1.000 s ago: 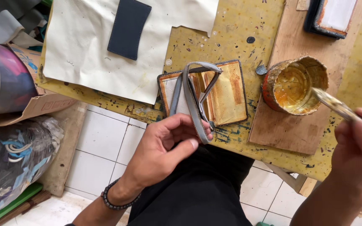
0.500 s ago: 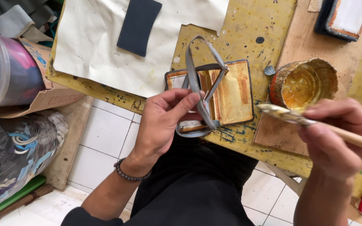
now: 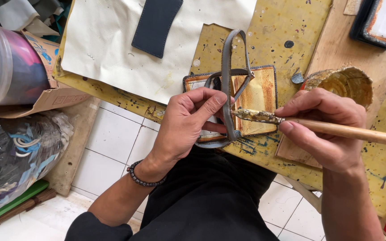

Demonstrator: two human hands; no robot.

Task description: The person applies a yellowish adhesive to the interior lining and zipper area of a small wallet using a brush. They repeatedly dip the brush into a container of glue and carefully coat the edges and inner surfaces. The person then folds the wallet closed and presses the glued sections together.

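our left hand [image 3: 188,122] pinches the grey zipper tape [image 3: 227,85] upright over the small glue-stained leather panel [image 3: 258,96] at the near edge of the yellow spattered worktop [image 3: 300,31], while our right hand [image 3: 327,127] is clamped on the wooden-handled glue brush [image 3: 291,121], its tip touching the tape. the loaded bristles could smear glue onto our left fingers or the zipper teeth, we judge, since the tape stands loose.

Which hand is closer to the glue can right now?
Right. The right hand, holding the brush, sits just in front of the glue can; the left hand is farther off, pinching the grey zipper strip.
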